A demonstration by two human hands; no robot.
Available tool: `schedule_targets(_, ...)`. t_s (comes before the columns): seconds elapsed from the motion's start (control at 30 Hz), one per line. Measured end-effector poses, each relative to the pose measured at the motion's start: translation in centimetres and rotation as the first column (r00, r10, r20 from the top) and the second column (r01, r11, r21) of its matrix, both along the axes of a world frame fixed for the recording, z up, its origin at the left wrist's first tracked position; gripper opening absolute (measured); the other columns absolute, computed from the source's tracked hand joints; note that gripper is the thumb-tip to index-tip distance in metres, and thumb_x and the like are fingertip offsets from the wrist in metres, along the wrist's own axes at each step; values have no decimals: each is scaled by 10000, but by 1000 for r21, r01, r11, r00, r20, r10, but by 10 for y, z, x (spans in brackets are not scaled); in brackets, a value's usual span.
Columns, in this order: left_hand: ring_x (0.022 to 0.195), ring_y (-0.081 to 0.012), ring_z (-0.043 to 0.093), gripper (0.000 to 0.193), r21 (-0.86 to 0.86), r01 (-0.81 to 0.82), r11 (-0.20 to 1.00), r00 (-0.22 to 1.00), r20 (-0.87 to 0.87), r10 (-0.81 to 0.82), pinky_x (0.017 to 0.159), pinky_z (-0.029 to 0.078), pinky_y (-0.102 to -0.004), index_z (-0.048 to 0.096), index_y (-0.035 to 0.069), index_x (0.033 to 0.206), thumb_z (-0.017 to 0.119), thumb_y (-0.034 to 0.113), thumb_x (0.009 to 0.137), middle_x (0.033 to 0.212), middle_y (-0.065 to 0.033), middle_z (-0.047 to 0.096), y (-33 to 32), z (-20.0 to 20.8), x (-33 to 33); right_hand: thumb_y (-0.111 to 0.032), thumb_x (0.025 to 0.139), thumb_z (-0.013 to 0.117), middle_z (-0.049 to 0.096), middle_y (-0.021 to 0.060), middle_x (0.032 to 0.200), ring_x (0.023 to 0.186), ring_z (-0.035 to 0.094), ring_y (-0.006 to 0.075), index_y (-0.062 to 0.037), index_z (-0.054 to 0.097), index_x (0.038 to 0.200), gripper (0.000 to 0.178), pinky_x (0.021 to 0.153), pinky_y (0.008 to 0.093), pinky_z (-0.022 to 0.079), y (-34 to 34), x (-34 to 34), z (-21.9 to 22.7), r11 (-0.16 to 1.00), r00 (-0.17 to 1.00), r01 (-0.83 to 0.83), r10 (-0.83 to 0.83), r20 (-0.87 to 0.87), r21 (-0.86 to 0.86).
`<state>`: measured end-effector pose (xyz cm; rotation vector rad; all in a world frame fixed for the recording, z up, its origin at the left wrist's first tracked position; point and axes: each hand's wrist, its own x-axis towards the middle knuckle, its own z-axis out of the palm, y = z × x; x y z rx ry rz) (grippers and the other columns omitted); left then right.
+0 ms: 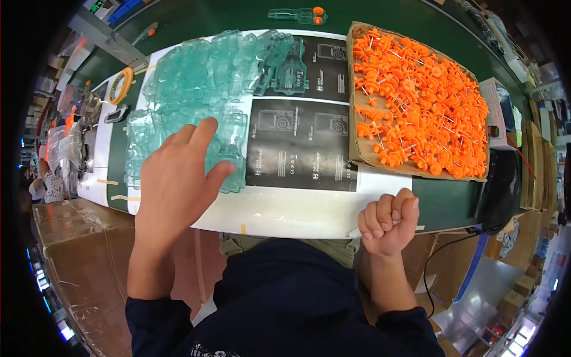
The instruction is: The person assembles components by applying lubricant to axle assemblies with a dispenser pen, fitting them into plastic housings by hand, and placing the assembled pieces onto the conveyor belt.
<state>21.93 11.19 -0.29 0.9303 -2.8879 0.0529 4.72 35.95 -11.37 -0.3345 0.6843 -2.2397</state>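
Note:
My left hand reaches over the near part of a heap of clear teal plastic shells. Its fingers are stretched out, the thumb stands apart, and I see nothing held in it. By the table's front edge, my right hand is curled closed with the palm side up. A small pale glint shows at its fingers, too small to name. Beyond that hand stands a shallow cardboard tray of many orange plastic pieces with metal pins.
Dark printed sheets lie on the white work surface. One teal shell with orange pieces rests on the green table at the back. A yellow tape roll is at left; a black bag hangs at right. Cardboard boxes stand below left.

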Motion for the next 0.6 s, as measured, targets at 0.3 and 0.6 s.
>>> schedule_targets(0.3, 786, -252, 629, 387, 61, 96, 994, 829, -557, -45, 700, 502, -329, 619, 17, 1235, 587, -66, 858, 1068, -115, 707, 15, 2, 13, -283, 1069, 487, 395, -11, 553, 428, 330, 89, -143, 450, 788, 316, 384, 253, 313, -5, -5, 35, 916, 972, 229, -200, -121, 330)
schedule_targets(0.6, 1016, -282, 596, 375, 387, 472, 792, 855, -418, -305, 864, 461, -369, 615, 45, 1159, 697, 41, 794, 1205, -130, 656, 77, -70, -10, -167, 892, 666, 713, 93, 884, 778, 661, 259, -44, 693, 1054, 205, 676, 340, 521, -53, -64, 85, 398, 25, 826, 683, -730, 400)
